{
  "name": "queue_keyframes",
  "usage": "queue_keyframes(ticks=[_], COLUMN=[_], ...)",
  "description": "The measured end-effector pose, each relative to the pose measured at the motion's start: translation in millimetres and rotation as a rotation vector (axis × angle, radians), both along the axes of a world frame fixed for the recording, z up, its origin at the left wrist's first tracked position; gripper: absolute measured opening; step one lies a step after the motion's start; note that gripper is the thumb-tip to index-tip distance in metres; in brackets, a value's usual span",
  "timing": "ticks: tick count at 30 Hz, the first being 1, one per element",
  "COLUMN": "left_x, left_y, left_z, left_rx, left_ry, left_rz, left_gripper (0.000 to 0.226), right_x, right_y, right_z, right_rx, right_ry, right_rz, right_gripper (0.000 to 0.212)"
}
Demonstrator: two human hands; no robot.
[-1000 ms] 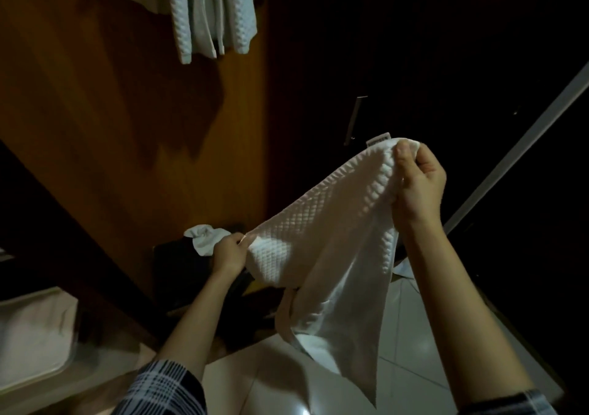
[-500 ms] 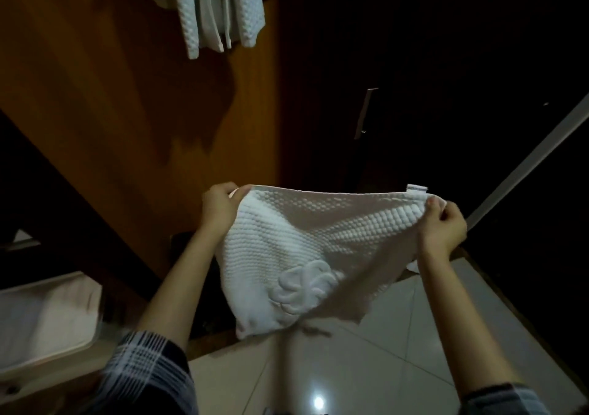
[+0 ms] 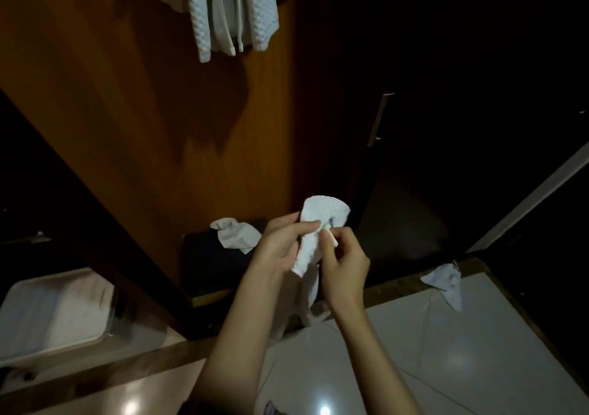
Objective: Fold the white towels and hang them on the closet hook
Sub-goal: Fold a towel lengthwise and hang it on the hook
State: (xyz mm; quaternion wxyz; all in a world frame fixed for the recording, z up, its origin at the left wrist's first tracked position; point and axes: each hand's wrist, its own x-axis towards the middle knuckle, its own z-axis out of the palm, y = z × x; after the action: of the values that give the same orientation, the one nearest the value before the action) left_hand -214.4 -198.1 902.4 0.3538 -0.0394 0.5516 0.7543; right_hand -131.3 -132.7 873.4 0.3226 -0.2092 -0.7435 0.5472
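A white waffle-textured towel (image 3: 322, 213) is folded in half, its two top corners brought together in front of me. My left hand (image 3: 280, 242) pinches the towel from the left; my right hand (image 3: 342, 261) pinches the corner and its label from the right. The rest of the towel hangs down between my forearms, mostly hidden. Several white towels (image 3: 229, 9) hang at the top of the wooden closet panel (image 3: 143, 127); the hook itself is hidden by them.
Another white cloth (image 3: 236, 236) lies on a dark box low in the closet. A further white cloth (image 3: 446, 284) lies at the floor edge on the right. A white tray-like bin (image 3: 54, 315) sits at lower left. Dark closet doors with a metal handle (image 3: 379, 118) stand to the right.
The towel was spread wide between my hands half a second ago; my hands have come together, folding it in half, and dropped lower.
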Motion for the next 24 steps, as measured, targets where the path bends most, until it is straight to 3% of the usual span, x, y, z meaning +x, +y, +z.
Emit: queue_keyframes(ticks=[3, 7, 10, 16, 20, 24], left_x=[10, 9, 14, 31, 23, 16], left_y=[-8, -24, -23, -4, -8, -13], left_z=[-2, -21, -30, -32, -17, -4], left_rx=[0.191, 0.462, 0.705, 0.699, 0.629, 0.543], left_ry=[-0.048, -0.045, 0.015, 0.200, 0.336, 0.444], left_rz=[-0.078, -0.193, -0.284, -0.093, 0.037, -0.036], left_gripper=[0.022, 0.068, 0.084, 0.089, 0.084, 0.088], right_x=[6, 11, 13, 14, 26, 33], right_y=[5, 9, 12, 30, 50, 55], right_z=[2, 3, 7, 30, 34, 34], right_rx=[0.001, -0.082, -0.131, 0.067, -0.060, 0.189], right_ry=[0.033, 0.028, 0.064, 0.096, -0.071, -0.089], right_rz=[-0.017, -0.049, -0.044, 0.134, 0.483, 0.391], right_gripper=[0.011, 0.015, 0.023, 0.026, 0.027, 0.019])
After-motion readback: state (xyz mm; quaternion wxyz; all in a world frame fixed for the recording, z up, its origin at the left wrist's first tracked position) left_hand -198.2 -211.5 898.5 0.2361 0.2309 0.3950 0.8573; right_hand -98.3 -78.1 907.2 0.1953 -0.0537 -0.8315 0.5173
